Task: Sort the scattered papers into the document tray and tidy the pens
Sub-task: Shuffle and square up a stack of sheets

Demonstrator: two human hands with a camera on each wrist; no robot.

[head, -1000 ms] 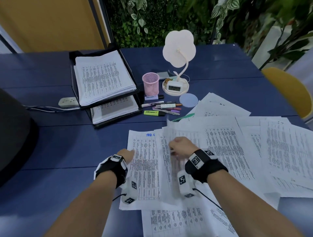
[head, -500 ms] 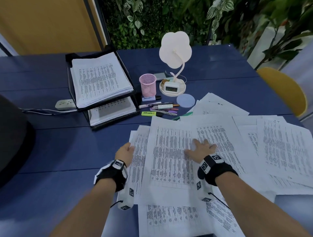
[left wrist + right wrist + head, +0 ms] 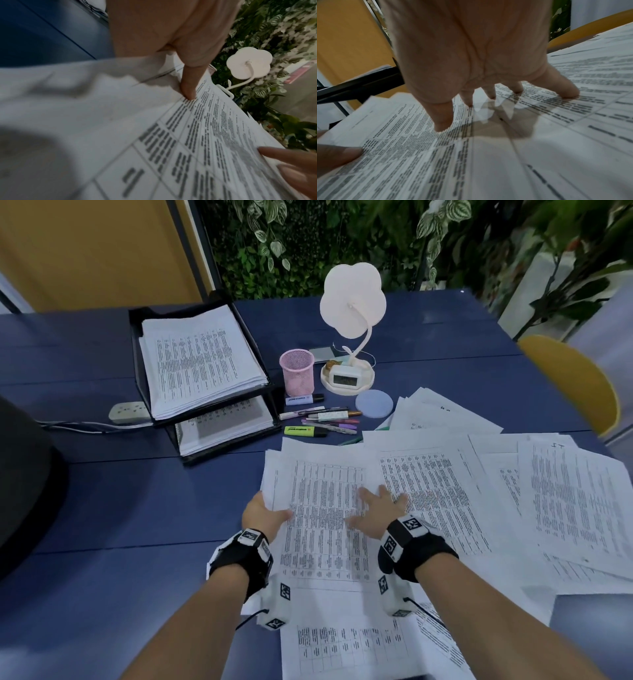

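Dark blue planks of the table (image 3: 137, 508) lie under your hands. Your left hand (image 3: 262, 513) pinches the left edge of a small stack of white printed sheets (image 3: 322, 508), thumb on top. Your right hand (image 3: 376, 515) presses it flat with spread fingers. At eleven o'clock stands the black two-tier document tray (image 3: 205, 392); at twelve, loose pens (image 3: 322, 422) beside a pink mesh cup (image 3: 297, 371).

Left hand (image 3: 262, 513) fingers hidden under white printed paper stack (image 3: 322, 518) edge, print too small to read, yellow chair (image 3: 579, 385) cut off at right edge, lower black tray tier's (image 3: 226, 428) sheets partly covered
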